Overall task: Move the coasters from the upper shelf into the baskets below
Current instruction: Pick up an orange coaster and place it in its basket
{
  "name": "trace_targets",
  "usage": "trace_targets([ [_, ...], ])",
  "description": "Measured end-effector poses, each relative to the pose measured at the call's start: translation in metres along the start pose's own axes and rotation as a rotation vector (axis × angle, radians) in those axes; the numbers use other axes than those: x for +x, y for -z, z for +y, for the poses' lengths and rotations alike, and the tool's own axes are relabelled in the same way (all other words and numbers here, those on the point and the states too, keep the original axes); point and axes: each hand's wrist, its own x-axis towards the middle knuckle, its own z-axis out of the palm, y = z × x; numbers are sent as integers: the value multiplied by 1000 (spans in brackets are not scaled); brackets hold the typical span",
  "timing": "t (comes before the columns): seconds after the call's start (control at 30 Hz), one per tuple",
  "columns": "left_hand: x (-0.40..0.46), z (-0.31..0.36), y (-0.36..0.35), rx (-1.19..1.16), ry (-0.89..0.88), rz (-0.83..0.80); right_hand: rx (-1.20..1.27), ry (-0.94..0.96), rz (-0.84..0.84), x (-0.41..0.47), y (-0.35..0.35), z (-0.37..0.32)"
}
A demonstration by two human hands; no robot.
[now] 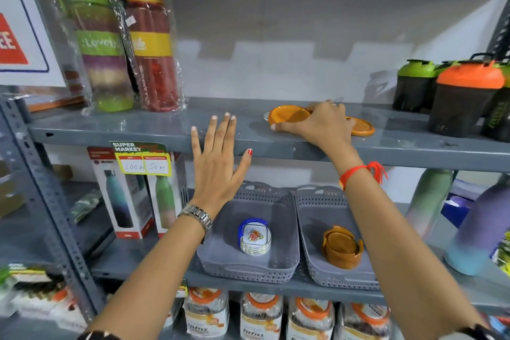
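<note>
Two orange round coasters lie on the grey upper shelf [138, 127]. My right hand [320, 124] grips the left orange coaster [288, 115], tilting it up; a white-rimmed coaster edge [266, 116] peeks out behind it. The second orange coaster [363, 127] lies flat to the right of that hand. My left hand [218, 163] is raised with fingers spread in front of the shelf edge, holding nothing. Below stand two grey baskets: the left basket [220, 257] holds a floral white coaster set in a blue holder [255, 237], the right basket [311, 251] an orange coaster set [343, 247].
Wrapped bottles [149, 44] stand at the upper shelf's left, shaker bottles [466, 96] at its right. Boxed bottles [124, 196] sit left of the baskets, pastel bottles [480, 229] to their right. Jars [259, 317] fill the shelf underneath. A price tag [143, 160] hangs on the shelf edge.
</note>
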Motion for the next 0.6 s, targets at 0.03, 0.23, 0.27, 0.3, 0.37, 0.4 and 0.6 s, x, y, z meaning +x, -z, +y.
trace_targets([
  [0.03, 0, 0, -2, -14, 3, 16, 20, 29, 52, -6, -1, 0],
  [0.23, 2, 3, -10, -70, 29, 94, 62, 117, 347, -38, -8, -3],
  [0.27, 2, 3, -11, -65, 35, 100, 95, 121, 384, -43, -9, -4],
  [0.3, 2, 4, -13, -58, 39, 106, 133, 131, 424, -49, -9, -5],
  [0.37, 2, 4, -14, -54, 37, 118, 198, 165, 521, -60, -9, -7],
  [0.4, 2, 4, -15, -55, 30, 124, 227, 186, 571, -66, -9, -8],
  [0.6, 2, 1, -18, -27, 15, 138, 349, 274, 761, -93, -4, -15],
])
